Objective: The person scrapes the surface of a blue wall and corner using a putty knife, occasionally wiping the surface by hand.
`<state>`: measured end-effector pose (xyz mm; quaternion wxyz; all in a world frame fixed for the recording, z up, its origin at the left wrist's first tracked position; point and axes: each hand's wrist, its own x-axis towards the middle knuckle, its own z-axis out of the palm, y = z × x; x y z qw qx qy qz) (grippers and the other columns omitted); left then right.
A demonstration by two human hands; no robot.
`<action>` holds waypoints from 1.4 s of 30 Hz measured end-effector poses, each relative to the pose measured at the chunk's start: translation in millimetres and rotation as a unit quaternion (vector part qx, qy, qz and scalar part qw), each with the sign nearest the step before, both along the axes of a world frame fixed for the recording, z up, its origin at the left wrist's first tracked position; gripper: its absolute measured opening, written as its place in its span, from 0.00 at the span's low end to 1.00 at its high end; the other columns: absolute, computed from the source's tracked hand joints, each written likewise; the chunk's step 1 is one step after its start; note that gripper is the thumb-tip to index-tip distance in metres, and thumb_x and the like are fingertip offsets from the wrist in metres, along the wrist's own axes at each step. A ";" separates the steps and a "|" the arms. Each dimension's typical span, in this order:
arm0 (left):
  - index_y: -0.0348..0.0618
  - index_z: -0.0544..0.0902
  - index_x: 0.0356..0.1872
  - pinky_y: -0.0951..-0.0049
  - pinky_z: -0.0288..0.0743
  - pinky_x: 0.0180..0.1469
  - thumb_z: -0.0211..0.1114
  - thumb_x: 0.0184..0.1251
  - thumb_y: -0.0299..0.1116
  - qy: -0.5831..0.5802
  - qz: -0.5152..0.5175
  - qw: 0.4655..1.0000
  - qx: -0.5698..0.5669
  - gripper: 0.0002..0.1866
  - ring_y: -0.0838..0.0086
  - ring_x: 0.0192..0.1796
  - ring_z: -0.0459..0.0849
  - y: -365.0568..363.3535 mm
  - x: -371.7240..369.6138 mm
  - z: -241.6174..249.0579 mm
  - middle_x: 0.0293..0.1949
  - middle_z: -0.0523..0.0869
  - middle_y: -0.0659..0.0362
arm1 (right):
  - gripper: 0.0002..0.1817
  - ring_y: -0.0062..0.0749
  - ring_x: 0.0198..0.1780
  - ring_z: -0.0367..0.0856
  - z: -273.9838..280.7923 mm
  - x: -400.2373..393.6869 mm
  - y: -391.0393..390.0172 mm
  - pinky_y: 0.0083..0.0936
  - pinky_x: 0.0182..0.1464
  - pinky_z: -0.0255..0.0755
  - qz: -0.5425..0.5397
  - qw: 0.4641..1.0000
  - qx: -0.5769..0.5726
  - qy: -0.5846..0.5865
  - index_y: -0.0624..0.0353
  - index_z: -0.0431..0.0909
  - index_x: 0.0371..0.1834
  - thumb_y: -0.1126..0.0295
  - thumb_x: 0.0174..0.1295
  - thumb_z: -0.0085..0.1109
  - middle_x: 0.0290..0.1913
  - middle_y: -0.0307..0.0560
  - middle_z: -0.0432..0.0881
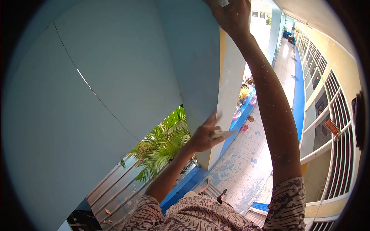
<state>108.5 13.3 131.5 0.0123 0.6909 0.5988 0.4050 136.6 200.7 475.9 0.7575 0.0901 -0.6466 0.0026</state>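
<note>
- While the left hand [202, 136] pinches a pale flat tool [221, 134], probably a scraper, its long axis points right, beside the blue-grey panel [115, 77].
- Right hand [231, 13] up top grips something small, can't tell what.

Floor I'm looking down at is a tiled walkway [246, 161], pale tiles with loads of worn, flaky blue patches, and it runs off down the corridor with a solid blue strip [298, 96] along one side. Sitting on it next to the low blue kerb [235, 129] are a few small reddish things [244, 128] that I can't really make out, plus some colourful potted plants [244, 92] further along.
</note>
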 end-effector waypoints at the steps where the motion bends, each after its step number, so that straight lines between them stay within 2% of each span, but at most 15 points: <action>1: 0.44 0.70 0.79 0.59 0.80 0.66 0.79 0.63 0.41 0.001 -0.002 1.000 0.002 0.44 0.60 0.86 0.53 -9.5 -1.8 16.1 0.85 0.54 0.42 | 0.40 0.52 0.73 0.75 -0.2 0.3 0.1 0.46 0.73 0.73 -0.010 1.000 -0.005 -0.005 0.54 0.74 0.76 0.74 0.58 0.78 0.74 0.57 0.76; 3: 0.42 0.77 0.73 0.58 0.74 0.72 0.78 0.63 0.41 -0.255 0.004 0.958 -0.128 0.37 0.53 0.73 0.78 -33.9 -5.4 64.5 0.76 0.71 0.40 | 0.39 0.52 0.73 0.75 -2.2 0.1 1.3 0.46 0.73 0.73 -0.011 1.000 -0.005 -0.010 0.54 0.74 0.76 0.74 0.59 0.77 0.74 0.57 0.76; 4: 0.43 0.72 0.77 0.58 0.78 0.68 0.79 0.63 0.41 -0.157 0.032 0.986 -0.054 0.42 0.59 0.62 0.86 -33.2 -26.2 62.8 0.69 0.80 0.45 | 0.39 0.52 0.74 0.75 -2.6 -1.6 1.2 0.46 0.73 0.72 -0.012 1.000 -0.005 -0.013 0.54 0.73 0.76 0.74 0.59 0.77 0.75 0.57 0.76; 7: 0.45 0.68 0.80 0.65 0.77 0.69 0.82 0.61 0.36 -0.291 0.024 0.955 -0.056 0.46 0.65 0.66 0.83 -47.7 -41.1 143.8 0.76 0.74 0.46 | 0.38 0.53 0.74 0.74 -2.9 3.6 1.2 0.47 0.74 0.72 -0.009 1.000 -0.009 -0.020 0.55 0.73 0.76 0.73 0.61 0.76 0.75 0.57 0.75; 10: 0.48 0.60 0.84 0.62 0.66 0.77 0.82 0.60 0.33 -0.165 0.014 0.984 0.068 0.52 0.65 0.84 0.59 -32.7 -69.1 193.7 0.86 0.52 0.47 | 0.37 0.55 0.74 0.74 -5.8 12.0 -0.3 0.47 0.74 0.71 0.009 0.999 -0.024 -0.024 0.56 0.73 0.76 0.73 0.62 0.75 0.76 0.58 0.75; 13: 0.46 0.57 0.85 0.62 0.66 0.77 0.81 0.62 0.35 -0.092 0.054 0.986 0.130 0.53 0.63 0.82 0.62 -11.4 -89.0 219.8 0.86 0.49 0.44 | 0.36 0.55 0.74 0.74 -15.2 25.2 -7.3 0.47 0.74 0.71 -0.005 0.995 -0.067 -0.074 0.57 0.73 0.76 0.71 0.64 0.74 0.76 0.58 0.74; 16: 0.42 0.53 0.85 0.61 0.70 0.74 0.79 0.64 0.38 -0.222 -0.015 0.968 0.116 0.54 0.61 0.77 0.71 13.7 -113.6 204.7 0.85 0.50 0.42 | 0.37 0.58 0.78 0.68 -24.9 32.5 -12.4 0.51 0.77 0.65 -0.032 0.979 -0.117 -0.164 0.59 0.68 0.80 0.64 0.69 0.69 0.79 0.61 0.69; 17: 0.39 0.58 0.83 0.61 0.72 0.72 0.78 0.64 0.38 -0.274 -0.027 0.956 0.096 0.50 0.62 0.72 0.76 20.7 -108.8 196.5 0.81 0.60 0.42 | 0.33 0.45 0.73 0.76 -31.1 24.4 -1.9 0.48 0.71 0.74 -0.017 0.997 -0.044 -0.063 0.44 0.78 0.74 0.64 0.64 0.76 0.75 0.48 0.77; 20: 0.35 0.70 0.75 0.63 0.76 0.68 0.77 0.66 0.37 -0.328 -0.043 0.942 0.048 0.40 0.66 0.64 0.82 25.2 -103.2 193.0 0.68 0.77 0.46 | 0.34 0.50 0.59 0.85 -46.2 39.5 12.1 0.40 0.65 0.76 0.011 0.989 -0.081 -0.125 0.47 0.81 0.71 0.59 0.59 0.77 0.71 0.53 0.80; 23: 0.33 0.80 0.64 0.66 0.78 0.64 0.77 0.67 0.37 -0.350 -0.055 0.934 0.041 0.28 0.70 0.58 0.85 25.0 -95.8 191.4 0.54 0.88 0.53 | 0.34 0.49 0.70 0.80 -80.6 65.9 -12.7 0.40 0.68 0.76 0.121 0.947 -0.206 -0.213 0.42 0.81 0.71 0.57 0.59 0.77 0.76 0.53 0.75; 28: 0.34 0.85 0.57 0.66 0.79 0.62 0.76 0.67 0.36 -0.340 -0.062 0.933 0.096 0.22 0.70 0.54 0.87 29.1 -97.8 186.9 0.50 0.90 0.56 | 0.63 0.72 0.83 0.49 -175.6 60.8 -88.1 0.54 0.81 0.54 0.046 0.934 -0.205 -0.288 0.63 0.56 0.84 0.55 0.47 0.85 0.83 0.75 0.47; 30: 0.56 0.34 0.87 0.67 0.77 0.65 0.67 0.73 0.28 -0.345 -0.059 0.934 0.064 0.55 0.70 0.61 0.85 30.1 -99.7 187.3 0.62 0.84 0.55 | 0.66 0.75 0.84 0.41 -198.3 49.4 -114.2 0.62 0.81 0.48 0.004 0.932 -0.215 -0.292 0.65 0.48 0.85 0.58 0.47 0.85 0.84 0.77 0.42; 31: 0.56 0.34 0.87 0.67 0.77 0.65 0.67 0.73 0.28 -0.346 -0.061 0.934 0.060 0.55 0.70 0.61 0.85 30.9 -98.7 186.1 0.62 0.84 0.55 | 0.66 0.75 0.84 0.41 -204.0 41.5 -120.3 0.62 0.81 0.48 0.002 0.931 -0.219 -0.292 0.65 0.48 0.85 0.58 0.47 0.85 0.84 0.77 0.42; 33: 0.35 0.86 0.57 0.67 0.80 0.61 0.72 0.70 0.33 -0.400 -0.083 0.907 0.098 0.18 0.70 0.54 0.88 31.2 -93.8 185.6 0.52 0.89 0.55 | 0.67 0.78 0.84 0.37 -212.1 28.5 -129.3 0.72 0.79 0.45 -0.035 0.919 -0.273 -0.282 0.69 0.46 0.85 0.60 0.46 0.84 0.83 0.80 0.38; 42: 0.32 0.80 0.63 0.66 0.79 0.65 0.65 0.76 0.33 -0.459 -0.166 0.868 0.095 0.20 0.67 0.61 0.86 27.0 -77.9 188.4 0.61 0.85 0.51 | 0.55 0.79 0.85 0.36 -208.3 -5.8 -137.5 0.79 0.77 0.39 -0.197 0.916 -0.281 -0.209 0.72 0.44 0.84 0.72 0.52 0.63 0.82 0.85 0.42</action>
